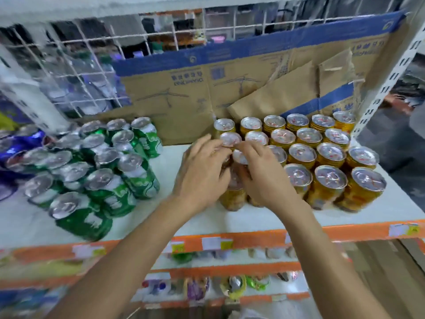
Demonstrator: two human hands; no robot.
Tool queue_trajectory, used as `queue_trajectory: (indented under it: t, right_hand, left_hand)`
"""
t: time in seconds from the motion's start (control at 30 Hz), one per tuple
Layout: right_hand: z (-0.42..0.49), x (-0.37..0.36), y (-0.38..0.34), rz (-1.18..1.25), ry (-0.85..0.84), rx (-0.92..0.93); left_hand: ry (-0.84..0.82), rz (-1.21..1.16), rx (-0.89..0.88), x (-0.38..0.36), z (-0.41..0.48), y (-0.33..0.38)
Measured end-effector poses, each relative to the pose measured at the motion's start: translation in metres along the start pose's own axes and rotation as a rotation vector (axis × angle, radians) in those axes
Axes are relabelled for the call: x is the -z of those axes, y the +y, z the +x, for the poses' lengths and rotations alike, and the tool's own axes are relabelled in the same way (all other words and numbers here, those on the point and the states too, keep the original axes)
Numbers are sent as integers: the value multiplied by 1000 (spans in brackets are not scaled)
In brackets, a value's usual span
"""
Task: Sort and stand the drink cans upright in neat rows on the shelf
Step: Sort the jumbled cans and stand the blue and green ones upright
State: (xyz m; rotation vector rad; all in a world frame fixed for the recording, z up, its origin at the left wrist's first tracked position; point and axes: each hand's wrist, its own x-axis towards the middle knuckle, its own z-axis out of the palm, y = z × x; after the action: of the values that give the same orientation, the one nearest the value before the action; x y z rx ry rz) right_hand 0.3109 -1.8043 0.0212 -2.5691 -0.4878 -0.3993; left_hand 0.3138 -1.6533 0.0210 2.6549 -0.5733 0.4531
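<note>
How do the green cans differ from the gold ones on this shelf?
The green cans sit on the left of the shelf in a loose cluster, while the gold cans fill the right in straighter rows. The left hand and right hand grip gold cans; nothing touches the green cans. Both groups stand upright with silver tops.

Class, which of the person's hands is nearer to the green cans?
Left. The left hand is just right of the green cans, across bare shelf; the right hand lies farther right, beyond the left hand, among the gold cans.
</note>
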Motion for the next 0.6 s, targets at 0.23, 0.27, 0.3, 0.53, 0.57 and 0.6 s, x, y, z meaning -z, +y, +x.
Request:
queue_trajectory:
  t: [0.23, 0.27, 0.3, 0.53, 0.57, 0.6]
  right_hand:
    - [0, -72, -153, 115, -108, 279]
    - [-1, -83, -178, 143, -126, 323]
    - [-3, -94, -202, 171, -155, 358]
    - [-19, -177, -345, 288, -255, 486]
    - [-20, -188, -362, 288, -276, 484]
    - [-21, -197, -378, 284, -290, 494]
  left_hand:
    - [111, 63, 210, 113, -123, -96]
    - [144, 69, 218, 127, -142, -109]
    - [179, 87, 234, 140, -161, -122]
    - [155, 146, 545, 207, -286, -210]
    - [144, 155, 578, 215, -300, -222]
    - [141, 161, 615, 223, -312, -233]
